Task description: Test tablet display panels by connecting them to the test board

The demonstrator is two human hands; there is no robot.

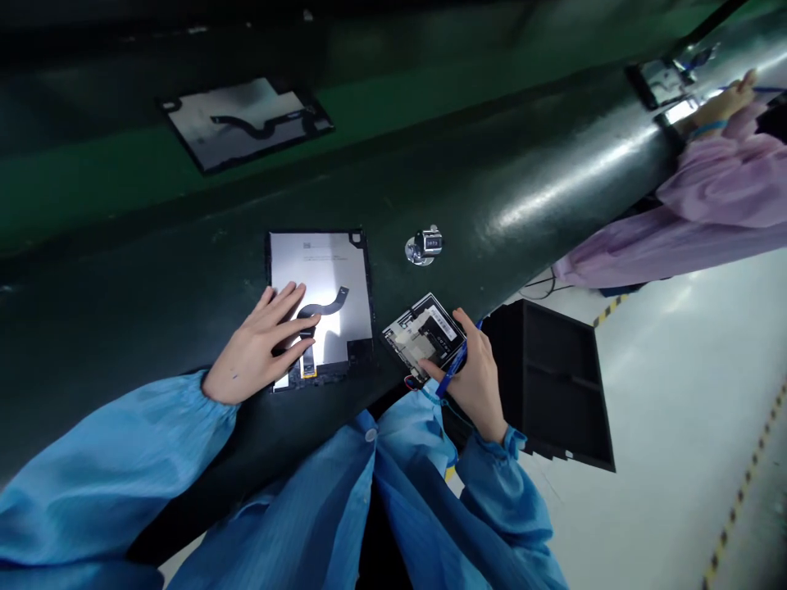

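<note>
Head view: left hand [261,348] is lying flat on the panel [325,274] on the bench [153,279], fingers spread. Right hand [476,381] is pinching a small board [424,332] at the panel's 3 o'clock, with the counter [424,246] sitting at 1 o'clock.

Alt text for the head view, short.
Left hand lies flat on a tablet back panel on a dark table; right hand grips a small circuit board. A tally counter sits beyond them; a co-worker's pink sleeve shows upper right.

Blue sleeves [98,483], silver panel [320,287] with black ribbon [323,306], dark green bench [184,270], co-worker's lilac sleeve [707,197]
</note>
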